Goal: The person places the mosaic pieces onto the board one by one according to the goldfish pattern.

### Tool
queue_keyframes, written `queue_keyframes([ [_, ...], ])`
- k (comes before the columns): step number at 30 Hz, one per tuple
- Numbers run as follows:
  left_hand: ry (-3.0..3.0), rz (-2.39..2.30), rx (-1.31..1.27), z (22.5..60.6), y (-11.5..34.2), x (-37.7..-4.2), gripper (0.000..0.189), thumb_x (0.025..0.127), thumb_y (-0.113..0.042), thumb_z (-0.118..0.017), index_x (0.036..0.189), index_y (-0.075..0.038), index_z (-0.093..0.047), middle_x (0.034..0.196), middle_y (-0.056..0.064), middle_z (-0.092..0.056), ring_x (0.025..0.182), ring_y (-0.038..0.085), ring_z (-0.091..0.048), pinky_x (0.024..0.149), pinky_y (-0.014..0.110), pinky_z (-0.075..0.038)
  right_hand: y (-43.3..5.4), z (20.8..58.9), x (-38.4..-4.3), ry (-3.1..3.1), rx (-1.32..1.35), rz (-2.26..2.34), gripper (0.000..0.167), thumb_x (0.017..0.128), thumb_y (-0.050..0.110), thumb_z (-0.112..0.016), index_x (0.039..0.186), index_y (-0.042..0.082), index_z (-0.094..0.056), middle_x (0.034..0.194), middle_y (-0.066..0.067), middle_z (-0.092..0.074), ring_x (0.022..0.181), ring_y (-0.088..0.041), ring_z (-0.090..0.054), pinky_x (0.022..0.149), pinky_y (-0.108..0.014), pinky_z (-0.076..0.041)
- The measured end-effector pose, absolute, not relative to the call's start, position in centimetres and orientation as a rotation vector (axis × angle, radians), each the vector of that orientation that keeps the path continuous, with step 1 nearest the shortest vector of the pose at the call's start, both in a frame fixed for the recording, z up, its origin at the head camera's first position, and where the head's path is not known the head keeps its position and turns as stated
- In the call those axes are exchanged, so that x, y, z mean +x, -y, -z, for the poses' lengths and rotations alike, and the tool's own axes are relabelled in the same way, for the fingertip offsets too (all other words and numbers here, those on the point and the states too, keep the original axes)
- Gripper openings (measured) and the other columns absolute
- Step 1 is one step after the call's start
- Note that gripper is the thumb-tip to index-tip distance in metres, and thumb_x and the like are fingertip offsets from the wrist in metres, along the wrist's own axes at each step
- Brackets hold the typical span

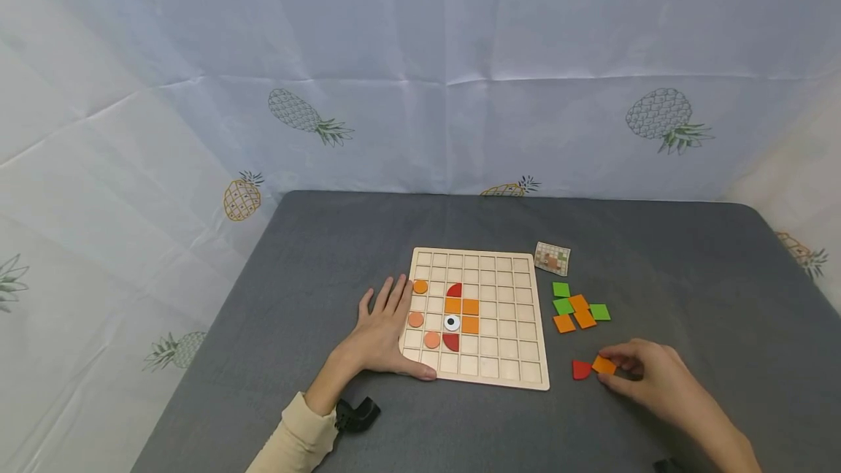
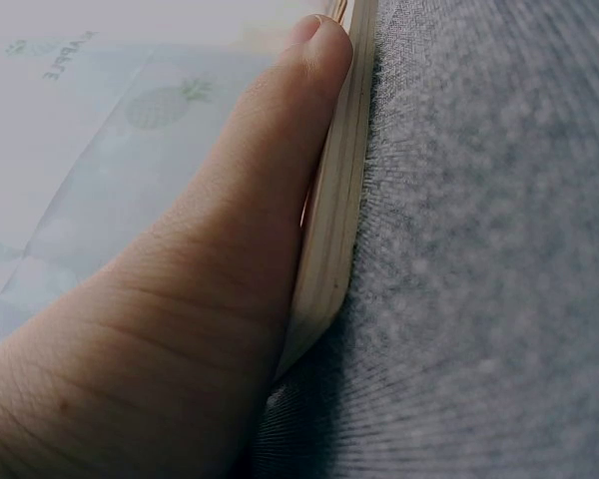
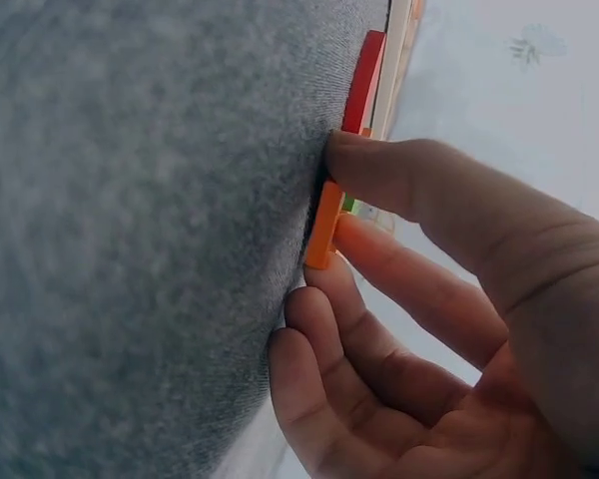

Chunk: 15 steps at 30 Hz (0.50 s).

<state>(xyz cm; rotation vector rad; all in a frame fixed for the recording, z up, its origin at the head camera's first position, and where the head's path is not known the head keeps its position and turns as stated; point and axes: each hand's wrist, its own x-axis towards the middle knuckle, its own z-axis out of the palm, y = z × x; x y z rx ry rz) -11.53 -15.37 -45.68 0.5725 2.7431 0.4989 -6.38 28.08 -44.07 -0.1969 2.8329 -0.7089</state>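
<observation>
A wooden grid board (image 1: pixel 507 330) lies on the table, with my left hand (image 1: pixel 382 334) at its near left corner. The fingers of that hand are straight and spread along the left edge; the thumb presses the near edge, as the left wrist view shows on the board's side (image 2: pixel 329 220). To the right of the board, my right hand (image 1: pixel 660 378) pinches an orange square tile (image 1: pixel 604 365) between thumb and fingers, low at the tabletop. Just left of that tile lies a red quarter-circle tile (image 1: pixel 581 370), also seen in the right wrist view as a red piece (image 3: pixel 363 85).
On the board sit orange discs (image 1: pixel 416 320), orange squares (image 1: pixel 470 325), red quarter-circles (image 1: pixel 450 342) and a white eye piece (image 1: pixel 451 322). Loose green tiles (image 1: pixel 599 312) and orange tiles (image 1: pixel 564 323) lie to its right. A small pattern card (image 1: pixel 552 259) touches or nears the board's far right corner.
</observation>
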Motion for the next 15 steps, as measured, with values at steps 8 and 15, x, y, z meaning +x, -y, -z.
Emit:
queue_keyframes([
  [8, -2.745, -0.496, 0.568, 45.7, 15.4, -11.5, 0.157, 0.068, -0.080, -0.087, 0.175, -0.005, -0.001, 0.185, 0.018, 0.001, 0.172, 0.044, 0.001, 0.130, 0.075, -0.004, -27.8, 43.5, -6.6, -2.890, -0.235, 0.716, 0.032, 0.081, 0.016, -0.095, 0.108, 0.002, -0.084, 0.097, 0.001, -0.076, 0.078, 0.001, -0.056, 0.066, -0.022, -0.051],
  [15, -2.741, -0.505, 0.562, 45.6, 15.4, -11.5, 0.156, 0.068, -0.079, -0.087, 0.175, -0.005, -0.001, 0.185, 0.018, 0.001, 0.172, 0.044, 0.001, 0.130, 0.075, -0.003, -26.9, 42.5, -6.9, -2.973, -0.286, 0.784, 0.032, 0.077, 0.013, -0.097, 0.106, 0.006, -0.085, 0.096, 0.002, -0.074, 0.077, 0.003, -0.053, 0.066, -0.022, -0.051],
])
